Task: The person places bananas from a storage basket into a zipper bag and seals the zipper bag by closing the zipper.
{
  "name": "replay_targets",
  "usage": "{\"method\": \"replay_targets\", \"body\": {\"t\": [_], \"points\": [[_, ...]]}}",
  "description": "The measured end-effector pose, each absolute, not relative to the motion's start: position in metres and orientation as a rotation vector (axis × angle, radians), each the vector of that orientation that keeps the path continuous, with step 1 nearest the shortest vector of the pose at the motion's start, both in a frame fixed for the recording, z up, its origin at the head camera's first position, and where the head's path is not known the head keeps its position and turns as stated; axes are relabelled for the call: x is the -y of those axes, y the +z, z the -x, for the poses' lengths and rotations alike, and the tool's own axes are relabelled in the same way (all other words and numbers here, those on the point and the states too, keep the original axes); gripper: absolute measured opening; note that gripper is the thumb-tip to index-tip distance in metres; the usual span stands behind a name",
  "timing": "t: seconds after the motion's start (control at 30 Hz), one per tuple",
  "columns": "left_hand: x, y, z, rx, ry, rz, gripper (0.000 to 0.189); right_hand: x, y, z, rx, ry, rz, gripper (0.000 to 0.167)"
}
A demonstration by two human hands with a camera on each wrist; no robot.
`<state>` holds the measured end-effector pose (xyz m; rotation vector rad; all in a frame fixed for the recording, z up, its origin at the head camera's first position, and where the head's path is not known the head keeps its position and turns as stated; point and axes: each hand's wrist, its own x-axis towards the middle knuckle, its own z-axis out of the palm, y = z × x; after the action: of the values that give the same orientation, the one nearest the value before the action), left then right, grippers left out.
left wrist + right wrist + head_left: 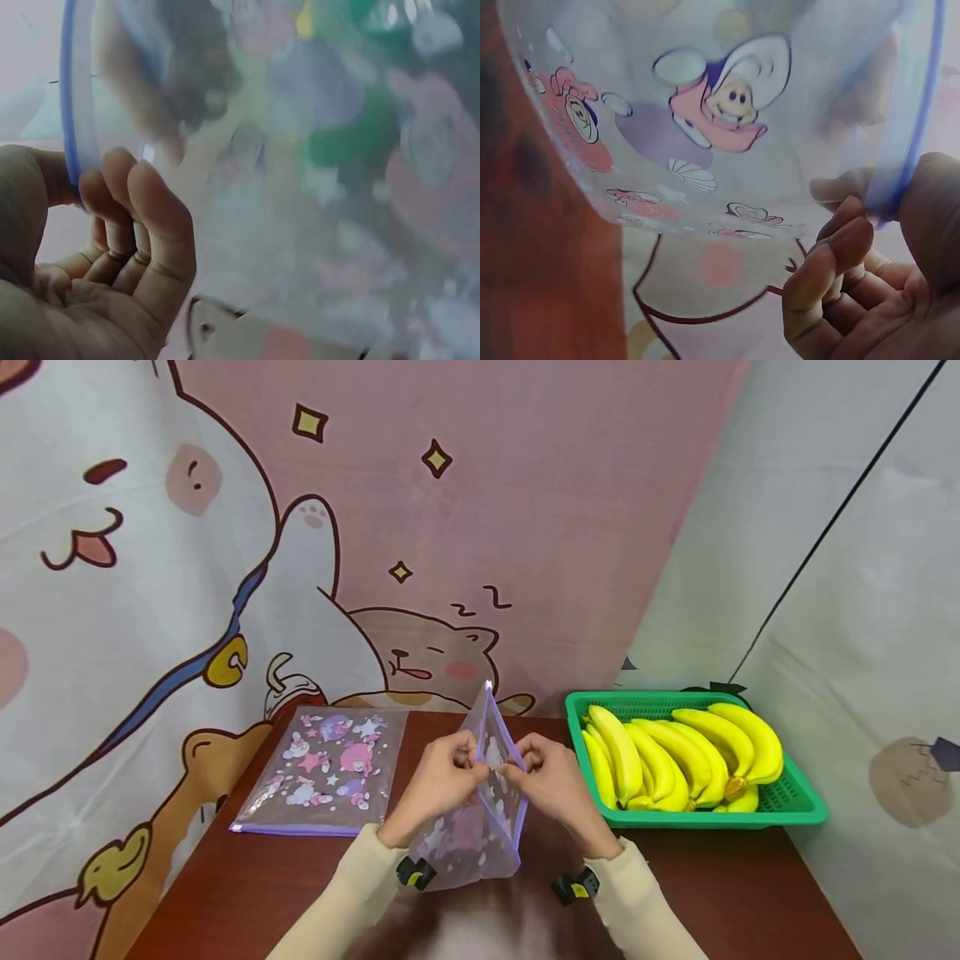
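Between my two hands a clear zip bag (465, 847) with a purple zip edge is held upright, its mouth spread apart. My left hand (447, 774) pinches one purple edge between thumb and fingers; in the left wrist view that edge (70, 90) runs down into the grip. The opposite edge is pinched by my right hand (546, 777), and the right wrist view shows the bag's printed cartoon figures (720, 105) close up. The white slider (488, 686) sits at the bag's top corner. Nothing is visible inside the bag.
A second printed zip bag (322, 768) lies flat on the brown table (720, 893) to the left. On the right stands a green basket (806, 806) filled with several yellow bananas (656, 760). Cartoon-printed cloth (555, 527) hangs behind and at the sides.
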<state>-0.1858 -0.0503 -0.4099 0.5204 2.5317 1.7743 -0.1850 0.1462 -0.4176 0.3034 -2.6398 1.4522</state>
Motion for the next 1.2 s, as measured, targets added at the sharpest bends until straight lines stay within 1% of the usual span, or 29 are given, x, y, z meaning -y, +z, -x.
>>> {"method": "replay_targets", "body": {"t": [0.13,0.33,0.47,0.73,0.93,1.07,1.2], "points": [[0.066,-0.395,0.188,-2.674,1.713,-0.477,0.024,-0.155,-0.407,0.187,2.651,1.453,-0.244,0.022],[0.087,-0.378,0.194,-2.914,1.56,-0.332,0.027,-0.171,-0.393,0.189,2.765,1.299,-0.142,0.021],[0.097,-0.37,0.198,-2.998,1.523,-0.304,0.028,-0.18,-0.388,0.192,2.804,1.226,-0.109,0.019],[0.112,-0.362,0.2,-3.129,1.373,-0.204,0.023,-0.195,-0.379,0.194,2.854,1.237,-0.023,0.014],[0.121,-0.361,0.193,-3.124,1.196,-0.28,0.013,-0.195,-0.381,0.196,2.882,1.22,-0.186,0.012],[0.118,-0.361,0.19,-2.91,1.259,-0.397,0.008,-0.189,-0.387,0.196,2.818,1.188,-0.337,0.012],[0.109,-0.362,0.19,-2.697,1.387,-0.469,0.011,-0.181,-0.392,0.197,2.725,1.176,-0.519,0.012]]}}
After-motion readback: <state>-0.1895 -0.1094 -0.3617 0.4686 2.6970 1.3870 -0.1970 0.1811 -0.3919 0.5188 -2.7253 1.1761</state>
